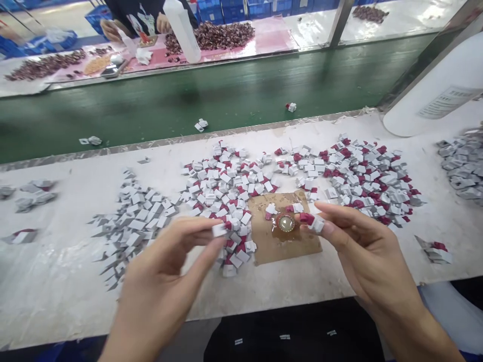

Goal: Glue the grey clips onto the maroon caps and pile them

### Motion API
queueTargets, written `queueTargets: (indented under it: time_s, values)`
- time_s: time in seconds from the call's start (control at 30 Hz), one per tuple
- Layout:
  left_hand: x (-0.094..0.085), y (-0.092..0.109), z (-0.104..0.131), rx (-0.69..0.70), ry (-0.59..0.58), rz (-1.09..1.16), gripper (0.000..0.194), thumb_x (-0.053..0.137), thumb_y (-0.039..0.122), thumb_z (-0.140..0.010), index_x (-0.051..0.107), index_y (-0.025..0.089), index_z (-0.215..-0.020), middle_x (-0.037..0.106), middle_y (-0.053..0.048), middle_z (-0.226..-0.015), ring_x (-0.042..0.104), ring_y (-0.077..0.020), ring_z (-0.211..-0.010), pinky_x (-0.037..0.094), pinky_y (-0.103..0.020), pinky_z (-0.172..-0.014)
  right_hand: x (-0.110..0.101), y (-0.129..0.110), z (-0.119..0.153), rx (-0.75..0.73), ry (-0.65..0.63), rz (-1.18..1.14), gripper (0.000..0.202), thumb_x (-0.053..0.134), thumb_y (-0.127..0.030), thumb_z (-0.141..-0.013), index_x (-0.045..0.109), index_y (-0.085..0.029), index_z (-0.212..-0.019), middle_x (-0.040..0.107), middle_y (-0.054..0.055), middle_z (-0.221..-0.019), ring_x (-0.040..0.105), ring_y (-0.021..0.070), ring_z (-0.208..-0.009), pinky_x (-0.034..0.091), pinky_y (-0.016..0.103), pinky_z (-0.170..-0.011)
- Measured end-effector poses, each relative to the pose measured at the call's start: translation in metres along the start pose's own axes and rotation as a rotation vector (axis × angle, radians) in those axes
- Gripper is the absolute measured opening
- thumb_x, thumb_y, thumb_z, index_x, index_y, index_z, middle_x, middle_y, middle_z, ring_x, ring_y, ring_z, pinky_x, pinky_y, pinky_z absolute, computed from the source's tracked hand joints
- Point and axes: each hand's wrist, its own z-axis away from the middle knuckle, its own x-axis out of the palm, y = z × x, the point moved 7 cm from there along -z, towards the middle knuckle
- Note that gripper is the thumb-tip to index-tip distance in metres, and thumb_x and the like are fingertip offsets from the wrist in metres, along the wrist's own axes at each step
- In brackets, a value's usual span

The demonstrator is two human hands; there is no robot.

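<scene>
My left hand [166, 266] is closed in a pinch at the fingertips on a small white plastic piece [219, 230], above the edge of a pile of grey-white and maroon pieces [226, 183]. Between the thumb and fingers of my right hand [368, 254] is a small maroon-and-white plastic piece [312, 221]. It hovers by the right side of a brown cardboard square [287, 251]. On the cardboard sits a round, pale-centred thing [286, 223] in a wet amber patch, with two small maroon-and-white pieces beside it.
Plain grey-white pieces [132, 226] lie heaped left, and a mixed maroon-and-white heap [370, 176] spreads right. A large white bottle [433, 90] leans in at the right. Beyond the green belt [241, 95], a person works at a table with dark piles.
</scene>
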Motion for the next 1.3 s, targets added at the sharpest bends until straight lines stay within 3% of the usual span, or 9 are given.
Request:
queueTargets:
  time_s: [0.07, 0.17, 0.3, 0.53, 0.73, 0.97, 1.07, 1.17, 1.3]
  values:
    - [0.032, 0.026, -0.011, -0.05, -0.072, 0.271, 0.01, 0.087, 0.04, -0.107, 0.085, 0.039, -0.117, 0.085, 0.001, -0.109, 0.083, -0.0234, -0.092, 0.073, -0.033, -0.078, 0.006, 0.001, -0.004, 0.025, -0.026, -0.119, 0.017, 0.092, -0.043, -0.107, 0.096, -0.044, -0.123, 0.095, 0.0, -0.12, 0.093, 0.0268, -0.115, 0.078, 0.035, -0.102]
    - [0.074, 0.054, -0.027, -0.098, -0.203, 0.596, 0.005, 0.085, 0.033, -0.108, 0.086, 0.032, -0.113, 0.089, -0.002, -0.113, 0.088, -0.0233, -0.101, 0.076, -0.032, -0.087, 0.014, -0.002, -0.008, 0.031, -0.063, -0.212, 0.013, 0.094, -0.044, -0.105, 0.097, -0.04, -0.117, 0.095, 0.002, -0.118, 0.093, 0.0292, -0.113, 0.08, 0.042, -0.101]
    - [0.099, 0.062, -0.033, -0.116, -0.275, 0.754, 0.01, 0.083, 0.025, -0.108, 0.086, 0.03, -0.116, 0.09, -0.001, -0.117, 0.089, -0.02, -0.107, 0.075, -0.028, -0.097, 0.012, -0.003, -0.008, 0.019, -0.069, -0.2, 0.012, 0.095, -0.043, -0.104, 0.098, -0.04, -0.115, 0.095, 0.002, -0.119, 0.093, 0.0256, -0.11, 0.078, 0.037, -0.103]
    - [0.105, 0.06, -0.03, -0.097, -0.287, 0.739, 0.01, 0.085, 0.026, -0.107, 0.087, 0.029, -0.116, 0.088, -0.005, -0.126, 0.088, -0.0242, -0.114, 0.075, -0.036, -0.104, 0.007, 0.005, -0.005, 0.019, -0.066, -0.153, 0.012, 0.092, -0.041, -0.107, 0.097, -0.042, -0.118, 0.095, 0.0, -0.122, 0.092, 0.024, -0.113, 0.077, 0.034, -0.102]
    - [0.106, 0.059, -0.034, -0.038, -0.277, 0.638, 0.011, 0.084, 0.026, -0.107, 0.089, 0.032, -0.114, 0.087, -0.005, -0.121, 0.086, -0.0249, -0.111, 0.075, -0.036, -0.099, 0.01, -0.008, -0.007, -0.066, -0.077, 0.05, 0.019, 0.088, -0.032, -0.108, 0.097, -0.041, -0.122, 0.094, 0.003, -0.123, 0.092, 0.0287, -0.114, 0.079, 0.041, -0.098]
    - [0.078, 0.066, -0.054, 0.006, -0.299, 0.53, 0.01, 0.083, 0.029, -0.106, 0.089, 0.033, -0.114, 0.087, -0.003, -0.113, 0.085, -0.0242, -0.105, 0.074, -0.035, -0.091, 0.03, -0.035, -0.024, -0.12, -0.126, 0.096, 0.02, 0.085, -0.026, -0.107, 0.097, -0.039, -0.116, 0.094, 0.001, -0.108, 0.091, 0.0223, -0.093, 0.078, 0.032, -0.079]
    - [0.065, 0.062, -0.081, 0.032, -0.318, 0.424, 0.013, 0.082, 0.032, -0.106, 0.087, 0.031, -0.118, 0.087, -0.005, -0.109, 0.085, -0.0254, -0.103, 0.073, -0.036, -0.088, 0.044, -0.044, -0.054, -0.145, -0.21, 0.165, 0.019, 0.084, -0.027, -0.106, 0.097, -0.035, -0.117, 0.094, 0.004, -0.114, 0.091, 0.0245, -0.099, 0.078, 0.036, -0.083]
    - [0.056, 0.05, -0.126, 0.048, -0.275, 0.325, 0.018, 0.083, 0.033, -0.102, 0.085, 0.025, -0.118, 0.087, -0.008, -0.111, 0.085, -0.025, -0.098, 0.072, -0.037, -0.087, 0.065, -0.048, -0.115, -0.14, -0.323, 0.385, 0.023, 0.082, -0.034, -0.108, 0.095, -0.028, -0.127, 0.093, 0.008, -0.12, 0.09, 0.0278, -0.105, 0.077, 0.044, -0.09]
    - [0.044, 0.024, -0.203, -0.09, 0.028, 0.058, 0.015, 0.077, 0.022, -0.099, 0.081, 0.019, -0.113, 0.086, -0.011, -0.116, 0.082, -0.0234, -0.094, 0.07, -0.039, -0.091, 0.091, -0.049, -0.226, -0.178, -0.107, 0.837, 0.037, 0.067, -0.019, -0.117, 0.08, -0.011, -0.151, 0.084, 0.019, -0.147, 0.082, 0.0297, -0.131, 0.065, 0.05, -0.121]
